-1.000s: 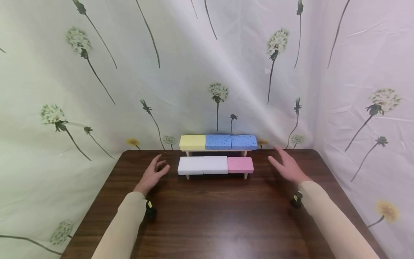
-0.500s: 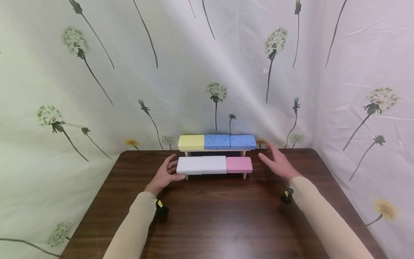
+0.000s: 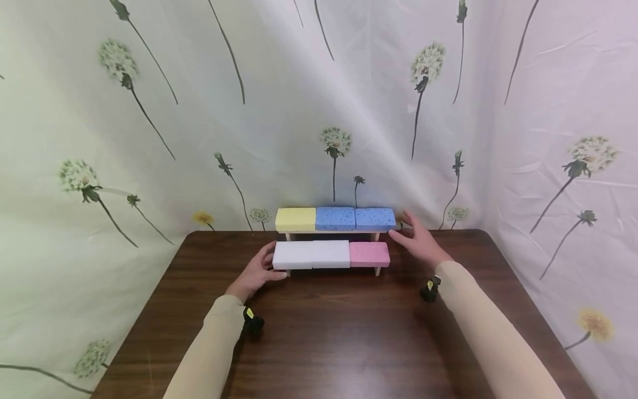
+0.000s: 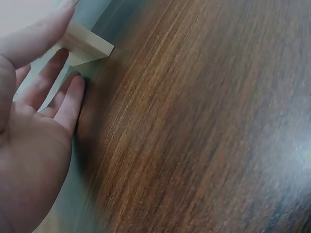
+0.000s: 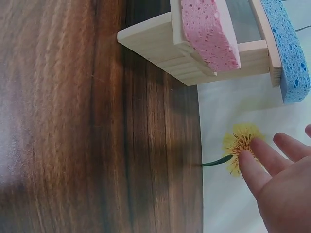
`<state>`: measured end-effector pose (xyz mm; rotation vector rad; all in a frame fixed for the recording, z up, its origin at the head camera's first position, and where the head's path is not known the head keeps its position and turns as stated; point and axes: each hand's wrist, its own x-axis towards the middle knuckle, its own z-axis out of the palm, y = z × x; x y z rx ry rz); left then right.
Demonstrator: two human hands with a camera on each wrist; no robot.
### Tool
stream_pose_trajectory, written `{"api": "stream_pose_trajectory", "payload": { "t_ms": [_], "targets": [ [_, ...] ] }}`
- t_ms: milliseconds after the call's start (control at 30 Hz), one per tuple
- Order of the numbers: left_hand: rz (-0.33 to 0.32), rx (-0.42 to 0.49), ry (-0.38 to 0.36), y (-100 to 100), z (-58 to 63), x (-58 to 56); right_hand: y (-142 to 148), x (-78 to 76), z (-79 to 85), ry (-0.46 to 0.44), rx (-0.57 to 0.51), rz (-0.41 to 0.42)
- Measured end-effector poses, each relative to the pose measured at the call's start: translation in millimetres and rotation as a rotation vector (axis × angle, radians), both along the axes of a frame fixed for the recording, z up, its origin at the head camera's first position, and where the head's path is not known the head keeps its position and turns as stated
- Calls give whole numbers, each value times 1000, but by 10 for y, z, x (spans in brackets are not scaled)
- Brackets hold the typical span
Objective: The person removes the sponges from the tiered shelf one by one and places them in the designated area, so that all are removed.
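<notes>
On a two-tier wooden stand (image 5: pixel 155 43), sponges lie in two rows. The lower front row has two white sponges (image 3: pixel 293 255) (image 3: pixel 331 254) and a pink sponge (image 3: pixel 370 254) at its right. Behind and higher are a yellow sponge (image 3: pixel 296 219) and two blue sponges (image 3: pixel 335 219) (image 3: pixel 375 219). My left hand (image 3: pixel 255 272) is at the lower tier's left end, thumb in front and extended fingers behind, close to a wooden leg (image 4: pixel 87 46); contact is unclear. My right hand (image 3: pixel 420 241) is beside the right blue sponge, fingers spread, a gap between them in the right wrist view.
The stand is near the back of a dark wooden table (image 3: pixel 339 332). White curtains (image 3: pixel 199 111) printed with dandelions hang behind and along both sides. Each wrist carries a small black camera (image 3: pixel 254 321) (image 3: pixel 430 289).
Both hands have moved inward toward the stand. My left hand has come to its lower left end, and my right hand has closed in on the upper right end. The sponges stay in place.
</notes>
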<state>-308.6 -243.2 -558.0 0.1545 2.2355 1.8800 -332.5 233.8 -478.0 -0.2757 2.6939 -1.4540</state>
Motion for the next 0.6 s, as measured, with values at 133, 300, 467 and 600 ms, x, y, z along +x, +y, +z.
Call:
{"api": "stream_pose_trajectory", "payload": {
  "t_ms": [133,300,467,600],
  "targets": [
    [-23,0,16,7,-4,-23,4,-72,-11,-5,-15,25],
    [-38,-6,44,17,-37,-22,-12,-100,-15,-38,-23,-4],
    [-42,-27,51,13,-39,-30,-37,-142,10,-46,-21,-1],
    [-44,-63,67,13,-31,-44,-70,-191,32,-19,-20,21]
  ]
}}
